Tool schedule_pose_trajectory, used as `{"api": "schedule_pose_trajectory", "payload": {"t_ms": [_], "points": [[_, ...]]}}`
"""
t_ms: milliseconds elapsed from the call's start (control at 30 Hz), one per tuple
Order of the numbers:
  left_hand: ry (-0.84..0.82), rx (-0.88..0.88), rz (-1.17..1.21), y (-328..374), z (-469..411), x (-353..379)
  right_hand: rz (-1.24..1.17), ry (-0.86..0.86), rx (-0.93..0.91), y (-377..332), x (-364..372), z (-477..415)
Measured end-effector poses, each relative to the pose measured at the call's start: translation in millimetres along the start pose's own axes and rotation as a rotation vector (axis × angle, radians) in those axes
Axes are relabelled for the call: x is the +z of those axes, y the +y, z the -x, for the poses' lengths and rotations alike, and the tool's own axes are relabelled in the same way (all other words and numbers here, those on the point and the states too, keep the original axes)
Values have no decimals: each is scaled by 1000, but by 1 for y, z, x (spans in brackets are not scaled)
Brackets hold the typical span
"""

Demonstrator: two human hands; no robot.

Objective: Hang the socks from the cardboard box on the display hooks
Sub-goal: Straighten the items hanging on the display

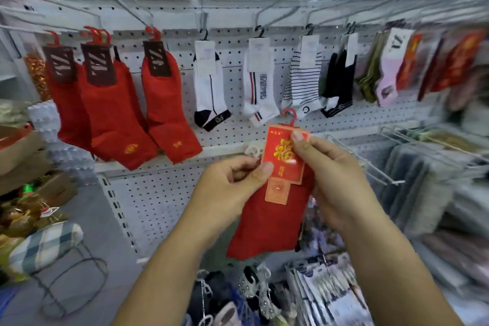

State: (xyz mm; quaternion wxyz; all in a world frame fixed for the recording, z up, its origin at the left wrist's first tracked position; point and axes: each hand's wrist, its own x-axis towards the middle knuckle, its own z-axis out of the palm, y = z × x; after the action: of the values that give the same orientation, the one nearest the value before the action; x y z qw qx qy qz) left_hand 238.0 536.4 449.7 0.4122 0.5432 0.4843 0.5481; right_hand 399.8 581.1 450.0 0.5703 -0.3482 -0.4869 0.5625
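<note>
A red sock pair [267, 227] is held up in front of the pegboard [158, 193], below the row of display hooks [280, 0] and apart from them. The pair is gripped by its red card [284, 156], which carries gold lettering and is topped by a pink hanger [289, 114]; the hanger is not yet on any hook. The left edge of the card is pinched by the left hand [232, 180], thumb in front and curled fingers behind, so that grip is closed on the card. The upper right corner is pinched by the right hand [330, 174], thumb pressed on the card's face, the other fingers hidden behind it; that grip is closed on the card too. The socks hang freely beneath the card, between the 2 forearms. On the hooks above, 3 sets of red socks [111, 103] are hung at the left, followed to the right by 2 white pairs [209, 87], a striped pair [304, 79] and a black pair [341, 79]; further packs at the far right are too blurred to be told apart. A stool [45, 246] with a checked cushion is seen on the floor at the lower left.
</note>
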Motion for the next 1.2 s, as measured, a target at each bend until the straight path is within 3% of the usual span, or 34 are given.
{"api": "schedule_pose_trajectory", "payload": {"t_ms": [333,567,833,1200], "points": [[-211,-200,132,-30,20,225,137,237,204,-35,-227,93],[-362,-281,141,-35,38,370,115,460,169,-62,-346,140],[-131,-94,41,-23,-37,443,76,630,94,-94,-451,108],[236,128,47,13,-176,512,189,384,-1,-136,-529,-55]]}}
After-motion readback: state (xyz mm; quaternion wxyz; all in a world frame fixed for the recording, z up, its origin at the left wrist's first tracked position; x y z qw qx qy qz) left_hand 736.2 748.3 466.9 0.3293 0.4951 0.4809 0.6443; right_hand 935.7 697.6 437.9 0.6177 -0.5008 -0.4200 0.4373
